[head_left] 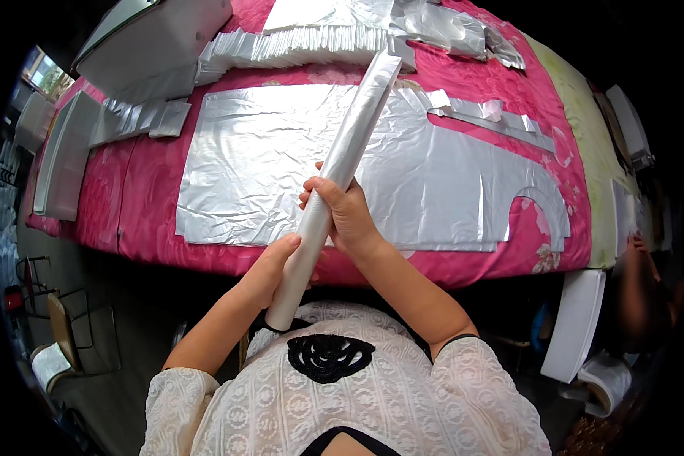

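From far off, I see my left grip (273,262) and my right grip (346,211) both wrapped around a long, shiny silver roll (351,143). It slants up over the flat silver sheet (448,182) on the pink desk (152,178), with its low end by the belly. I think it is light and a bit stiff, but floppy if it comes undone. It looks smooth, so it may slip, and a hard squeeze could crease it. Low down and near the middle are good spots to hold, so the top won't tip. Most fingers hide behind the roll, and I can't see inside it. A blurry arm (634,296) is at the far right. The top edge cuts off some silver stuff (327,14).
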The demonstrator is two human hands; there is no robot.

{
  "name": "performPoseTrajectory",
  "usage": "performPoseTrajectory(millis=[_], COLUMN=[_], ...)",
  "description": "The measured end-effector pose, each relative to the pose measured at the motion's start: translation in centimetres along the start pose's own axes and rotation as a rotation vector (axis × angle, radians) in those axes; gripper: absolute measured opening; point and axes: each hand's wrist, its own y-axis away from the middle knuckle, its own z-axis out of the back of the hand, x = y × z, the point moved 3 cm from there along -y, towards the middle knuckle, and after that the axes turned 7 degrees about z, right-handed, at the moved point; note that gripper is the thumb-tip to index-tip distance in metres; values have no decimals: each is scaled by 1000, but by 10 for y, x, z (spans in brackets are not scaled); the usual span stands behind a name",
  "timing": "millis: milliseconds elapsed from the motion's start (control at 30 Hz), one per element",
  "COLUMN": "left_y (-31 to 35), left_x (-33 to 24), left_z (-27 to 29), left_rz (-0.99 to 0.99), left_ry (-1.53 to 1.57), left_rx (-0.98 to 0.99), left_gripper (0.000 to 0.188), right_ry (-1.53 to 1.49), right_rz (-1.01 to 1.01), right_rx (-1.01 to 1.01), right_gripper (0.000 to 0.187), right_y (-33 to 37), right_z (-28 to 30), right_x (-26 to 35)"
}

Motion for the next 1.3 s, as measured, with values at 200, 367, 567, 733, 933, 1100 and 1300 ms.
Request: performPoseTrajectory(millis=[200, 367, 567, 733, 933, 1100, 1300], left_y=[8, 23, 24, 24, 38, 69, 76], left_x=[22, 47, 51, 56, 56, 65, 45], left_z=[19, 38, 42, 46, 53, 86, 104], left_rz=[41, 146, 150, 169, 237, 340, 336], left_ry=[-335, -375, -354, -307, -346, -321, -570], left_rx=[9, -4, -19, -8, 21, 194, 373], left_gripper=[40, 37, 37, 39, 41, 44, 47], right_ry=[5, 644, 939, 1050, 1034, 1249, 1186], right_rz=[58, 315, 82, -37, 138, 270, 309], right_rx=[-218, -313, 60, 257, 47, -232, -250], right_gripper=[50, 27, 27, 23, 23, 24, 24], right_y=[-48, -89, -83, -79, -97, -119, -116], right_z=[59, 128, 121, 107, 136, 227, 247], right_x=[23, 94, 91, 85, 114, 195, 218])
